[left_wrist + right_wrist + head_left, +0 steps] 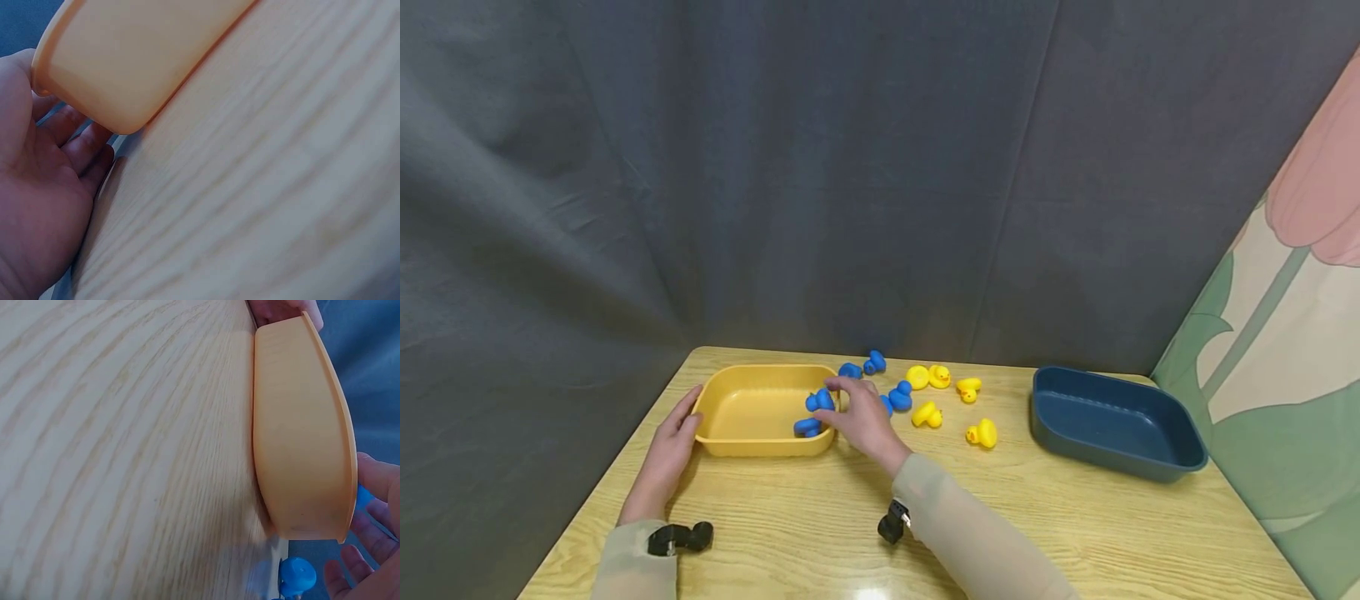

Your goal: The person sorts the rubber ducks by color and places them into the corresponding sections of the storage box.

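Observation:
My left hand (674, 442) rests against the left end of a yellow tray (767, 447); in the left wrist view its fingers (75, 134) lie along the outer wall under the rim. Over the tray's right end, my right hand (867, 417) pinches a blue rubber duck (821, 401) between thumb and forefinger, its other fingers loosely spread. The right wrist view shows only a sliver of this duck (364, 496) above the rim. Below it in the tray lies another blue duck (807, 427).
More blue ducks (875, 362) lie right of the tray, one partly behind my right hand. Several yellow ducks (982, 433) are scattered farther right. A dark blue tray (1112, 462) stands at the table's right side. A grey curtain (865, 183) hangs behind the table.

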